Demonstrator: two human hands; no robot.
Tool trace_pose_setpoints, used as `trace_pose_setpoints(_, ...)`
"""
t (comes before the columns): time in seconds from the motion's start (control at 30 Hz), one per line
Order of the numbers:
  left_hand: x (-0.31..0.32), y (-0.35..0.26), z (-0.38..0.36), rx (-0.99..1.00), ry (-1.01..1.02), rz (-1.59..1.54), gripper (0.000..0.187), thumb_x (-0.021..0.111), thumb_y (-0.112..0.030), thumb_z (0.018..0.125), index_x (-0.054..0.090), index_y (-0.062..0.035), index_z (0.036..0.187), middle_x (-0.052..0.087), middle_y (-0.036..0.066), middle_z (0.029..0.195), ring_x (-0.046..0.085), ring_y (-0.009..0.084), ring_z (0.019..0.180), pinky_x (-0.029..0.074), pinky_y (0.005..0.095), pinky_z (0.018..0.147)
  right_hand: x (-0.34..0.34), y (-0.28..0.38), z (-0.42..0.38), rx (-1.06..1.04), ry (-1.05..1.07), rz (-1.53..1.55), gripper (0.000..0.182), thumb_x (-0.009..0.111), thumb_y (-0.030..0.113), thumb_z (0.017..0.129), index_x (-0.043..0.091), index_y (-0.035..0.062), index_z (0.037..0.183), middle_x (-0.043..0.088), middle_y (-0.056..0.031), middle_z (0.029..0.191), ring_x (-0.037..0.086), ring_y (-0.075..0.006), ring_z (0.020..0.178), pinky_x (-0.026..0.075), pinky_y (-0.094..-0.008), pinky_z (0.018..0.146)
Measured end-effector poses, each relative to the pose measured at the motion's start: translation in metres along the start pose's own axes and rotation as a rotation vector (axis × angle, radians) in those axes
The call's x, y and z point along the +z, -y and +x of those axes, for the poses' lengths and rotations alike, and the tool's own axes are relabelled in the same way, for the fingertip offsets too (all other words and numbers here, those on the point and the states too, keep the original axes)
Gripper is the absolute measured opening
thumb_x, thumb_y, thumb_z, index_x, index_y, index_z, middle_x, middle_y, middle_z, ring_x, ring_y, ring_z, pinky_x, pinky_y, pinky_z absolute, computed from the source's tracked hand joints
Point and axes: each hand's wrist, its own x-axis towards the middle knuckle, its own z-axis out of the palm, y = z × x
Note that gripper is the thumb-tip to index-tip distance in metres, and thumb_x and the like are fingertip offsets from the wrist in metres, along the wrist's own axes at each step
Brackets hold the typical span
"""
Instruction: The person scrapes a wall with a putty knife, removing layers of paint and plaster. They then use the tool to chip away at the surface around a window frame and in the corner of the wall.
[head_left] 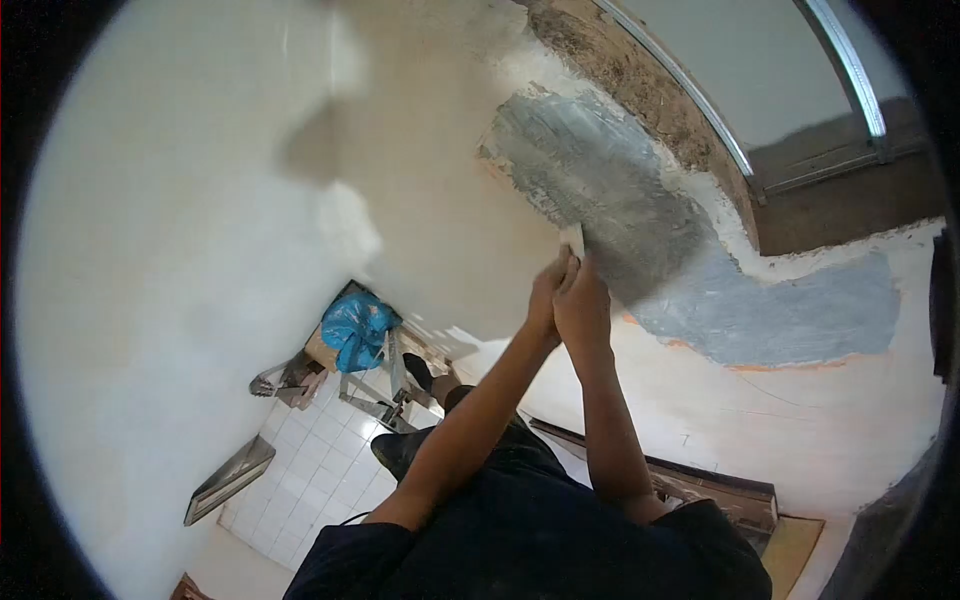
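Both hands meet in front of the wall, at the lower edge of a dark grey plaster patch [600, 180]. My left hand [544, 295] and my right hand [583, 305] are closed together around a small flat, pale tool [573, 238], whose upper end lies against the wall by the patch. The fingers overlap, and the tool's lower part is hidden in them. A lighter grey patch [800, 310] continues to the right, with orange edges along its bottom.
Rough bare masonry [650, 90] borders a metal-framed opening [790, 80] at the upper right. Below left, a blue plastic bag [357, 325] and a metal ladder [375, 400] stand over white floor tiles [320, 460]. A wooden piece of furniture [720, 490] is at the lower right.
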Motion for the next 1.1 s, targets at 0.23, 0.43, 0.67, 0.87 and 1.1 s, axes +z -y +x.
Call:
trace_pose_setpoints(0.23, 0.01, -0.034, -0.002, 0.05, -0.055, -0.32, 0.029, 0.038, -0.03, 0.099, 0.055, -0.0065, 0.102, 0.055, 0.004, 0.093, 0.054, 0.0156, 0.084, 0.048, 0.0313, 0.075, 0.008, 0.02, 0.019, -0.002, 0.028, -0.035, 0.031, 0.037, 0.02, 0.095, 0.044, -0.0034, 0.114, 0.059, -0.0329, 0.09, 0.058, -0.0464, 0.09, 0.047, -0.0529, 0.074)
trace_pose_setpoints(0.43, 0.002, -0.048, -0.001, 0.067, -0.122, -0.209, 0.032, 0.036, -0.034, 0.099, 0.055, -0.0077, 0.095, 0.053, 0.002, 0.082, 0.052, 0.0131, 0.076, 0.045, 0.0289, 0.069, 0.014, 0.034, 0.019, -0.119, 0.039, 0.019, 0.032, 0.036, 0.02, 0.095, 0.044, -0.0039, 0.115, 0.059, -0.0328, 0.091, 0.058, -0.0465, 0.09, 0.047, -0.0523, 0.076)
trace_pose_setpoints(0.67, -0.008, -0.033, 0.004, 0.403, -0.175, 0.986, 0.036, 0.042, -0.036, 0.098, 0.057, -0.0056, 0.085, 0.054, 0.003, 0.071, 0.047, 0.0123, 0.065, 0.042, 0.0302, 0.062, 0.012, 0.024, 0.02, 0.007, 0.059, 0.131, 0.033, 0.043, 0.015, 0.092, 0.045, -0.0017, 0.12, 0.061, -0.0294, 0.09, 0.061, -0.0425, 0.089, 0.05, -0.0492, 0.075)
trace_pose_setpoints(0.87, -0.001, -0.091, -0.005, 0.354, -0.1, 0.593, 0.039, 0.042, -0.035, 0.098, 0.053, -0.003, 0.079, 0.051, 0.003, 0.067, 0.048, 0.0136, 0.061, 0.043, 0.0293, 0.059, 0.026, 0.065, 0.035, -0.063, 0.137, 0.052, 0.039, 0.043, 0.016, 0.092, 0.033, -0.0065, 0.122, 0.061, -0.0308, 0.083, 0.062, -0.0434, 0.079, 0.052, -0.0484, 0.069)
trace_pose_setpoints(1.1, 0.003, -0.063, -0.003, 0.153, -0.186, 0.374, 0.033, 0.04, -0.032, 0.099, 0.051, -0.0011, 0.098, 0.052, 0.004, 0.079, 0.049, 0.0125, 0.071, 0.043, 0.0283, 0.066, 0.009, 0.055, 0.024, 0.041, 0.163, 0.046, 0.028, 0.033, 0.018, 0.097, 0.038, -0.0051, 0.113, 0.06, -0.0309, 0.077, 0.063, -0.0438, 0.076, 0.054, -0.0474, 0.062)
